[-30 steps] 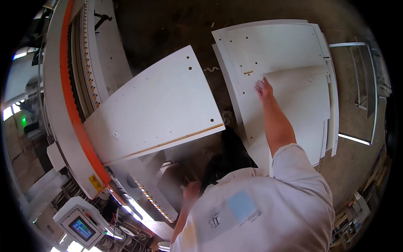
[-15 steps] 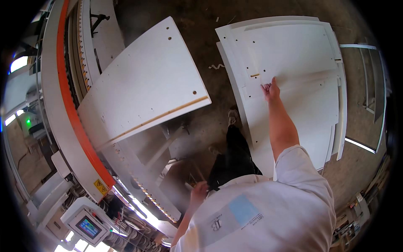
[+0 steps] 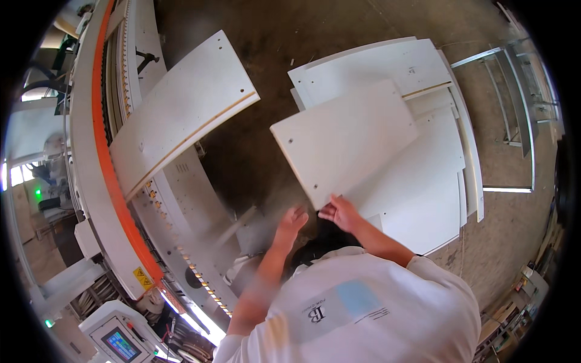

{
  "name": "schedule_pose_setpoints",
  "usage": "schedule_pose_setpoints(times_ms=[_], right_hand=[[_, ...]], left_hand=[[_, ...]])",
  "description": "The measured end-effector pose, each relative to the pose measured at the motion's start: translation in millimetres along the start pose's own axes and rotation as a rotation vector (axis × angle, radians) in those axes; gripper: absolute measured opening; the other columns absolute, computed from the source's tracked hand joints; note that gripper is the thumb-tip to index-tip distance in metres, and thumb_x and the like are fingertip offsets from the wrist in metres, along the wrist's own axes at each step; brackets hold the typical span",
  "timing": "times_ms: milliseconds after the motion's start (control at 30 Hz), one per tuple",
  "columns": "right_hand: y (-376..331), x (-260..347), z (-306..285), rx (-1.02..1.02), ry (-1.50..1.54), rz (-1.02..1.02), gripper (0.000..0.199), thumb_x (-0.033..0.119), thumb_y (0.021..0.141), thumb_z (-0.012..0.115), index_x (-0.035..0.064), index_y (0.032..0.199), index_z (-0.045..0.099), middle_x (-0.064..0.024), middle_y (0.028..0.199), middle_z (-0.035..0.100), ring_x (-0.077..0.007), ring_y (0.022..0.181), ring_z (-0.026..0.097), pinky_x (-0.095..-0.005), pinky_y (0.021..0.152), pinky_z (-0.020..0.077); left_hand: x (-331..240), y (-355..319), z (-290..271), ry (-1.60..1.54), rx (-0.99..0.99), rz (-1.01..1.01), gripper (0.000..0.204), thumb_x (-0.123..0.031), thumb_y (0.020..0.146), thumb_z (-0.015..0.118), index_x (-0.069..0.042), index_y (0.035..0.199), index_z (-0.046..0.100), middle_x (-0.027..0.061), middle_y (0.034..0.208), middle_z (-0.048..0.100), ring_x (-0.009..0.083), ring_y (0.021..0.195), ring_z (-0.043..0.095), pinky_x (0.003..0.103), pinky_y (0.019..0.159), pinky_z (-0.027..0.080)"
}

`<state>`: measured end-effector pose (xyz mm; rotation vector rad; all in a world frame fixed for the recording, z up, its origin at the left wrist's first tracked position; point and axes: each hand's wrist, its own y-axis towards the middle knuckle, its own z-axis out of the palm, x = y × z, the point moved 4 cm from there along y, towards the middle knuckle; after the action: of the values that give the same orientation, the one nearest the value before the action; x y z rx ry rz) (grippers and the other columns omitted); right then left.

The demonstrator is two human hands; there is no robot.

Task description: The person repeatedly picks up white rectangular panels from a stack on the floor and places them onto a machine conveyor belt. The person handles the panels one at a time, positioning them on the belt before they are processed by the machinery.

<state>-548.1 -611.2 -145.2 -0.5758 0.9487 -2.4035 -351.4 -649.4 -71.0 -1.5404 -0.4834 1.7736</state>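
Note:
A white rectangular panel (image 3: 348, 136) with a few small holes lies slantwise over the stack on the right. My right hand (image 3: 339, 213) grips its near corner, fingers closed on the edge. Close by on the left, my left hand (image 3: 292, 224) is raised with loosely bent fingers, apart from the panel and holding nothing I can see. Beneath the held panel is a stack of white boards (image 3: 417, 199), partly covered by it.
On the left, another white panel (image 3: 184, 109) reaches out from a long machine with an orange strip (image 3: 112, 175). A control screen (image 3: 121, 345) stands at the lower left. A metal frame (image 3: 508, 189) is at the right, past the stack.
My right hand has come back from the far part of the stack to the near corner of a panel, now turned slantwise. My left hand has risen toward it. The machine's panel has shifted left.

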Motion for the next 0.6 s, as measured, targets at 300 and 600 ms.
schedule_pose_setpoints(times_ms=[300, 600], right_hand=[[-105, -4, 74, 0.202, -1.022, 0.295, 0.037, 0.035, 0.101, 0.054, 0.0011, 0.097, 0.069, -0.0118, 0.087, 0.073, -0.0243, 0.072, 0.072, -0.0322, 0.077, 0.0573], [-88, 100, -65, -0.948, -1.742, -0.501, 0.081, 0.063, 0.091, 0.054, -0.0070, 0.131, 0.056, -0.0254, 0.132, 0.059, -0.0369, 0.126, 0.054, -0.0432, 0.106, 0.0413]], left_hand=[[15, -70, -17, -0.332, -0.050, 0.023, 0.032, 0.003, 0.084, 0.064, -0.002, 0.115, 0.065, 0.0082, 0.112, 0.070, 0.0213, 0.104, 0.066, 0.036, 0.093, 0.051], [46, -274, -156, -0.465, -0.077, 0.172, 0.039, -0.001, 0.074, 0.065, 0.002, 0.113, 0.067, 0.0111, 0.108, 0.071, 0.0254, 0.100, 0.067, 0.040, 0.091, 0.052]])
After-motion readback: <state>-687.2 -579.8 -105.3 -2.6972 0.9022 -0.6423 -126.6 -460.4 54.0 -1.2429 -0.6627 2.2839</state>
